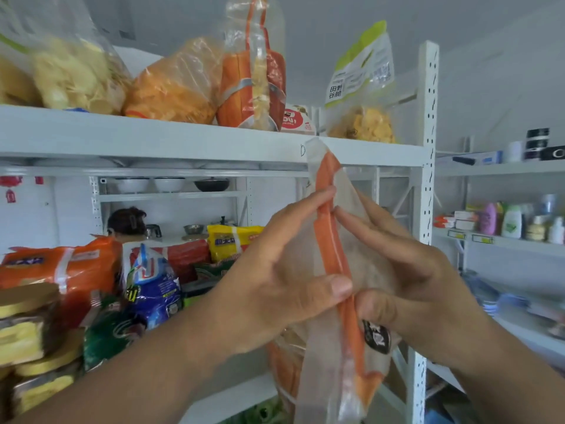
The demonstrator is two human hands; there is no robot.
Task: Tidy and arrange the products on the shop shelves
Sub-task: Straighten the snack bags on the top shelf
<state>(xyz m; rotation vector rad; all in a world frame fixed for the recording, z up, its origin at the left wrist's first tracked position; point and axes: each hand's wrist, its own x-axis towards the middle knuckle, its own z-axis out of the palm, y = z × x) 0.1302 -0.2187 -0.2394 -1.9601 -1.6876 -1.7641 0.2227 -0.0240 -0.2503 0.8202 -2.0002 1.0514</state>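
White metal shelving fills the view, pale wall and ceiling behind. Top shelf (183, 139), left to right: clear bag of yellow chips (76, 78), orange snack bag (174, 87), tall orange-and-clear bag (253, 71) upright, small red-and-white box (298, 120) behind it, green-topped bag (362, 87) next to the upright post (428, 148).

Both hands raised in front of the shelf edge, holding an orange-striped clear bag (333, 270) upright between them, just below the top shelf; its top corner overlaps the shelf lip. Left hand (281, 270): fingers straight along the bag's orange seam, thumb pressed to the front, so its grip pinches the bag. Right hand (412, 276): fingers behind the film, thumb at the front near a dark label, grip also clamped on the bag.

Lower shelf at left crowded: orange packs (61, 270), blue-and-white bag (153, 289), yellow pack (232, 240), stacked yellow-lidded tubs (27, 328). Someone's dark hair (127, 220) shows beyond the rack. Bowls (149, 183) on a far shelf. Bottles (513, 223) on the right-hand rack.
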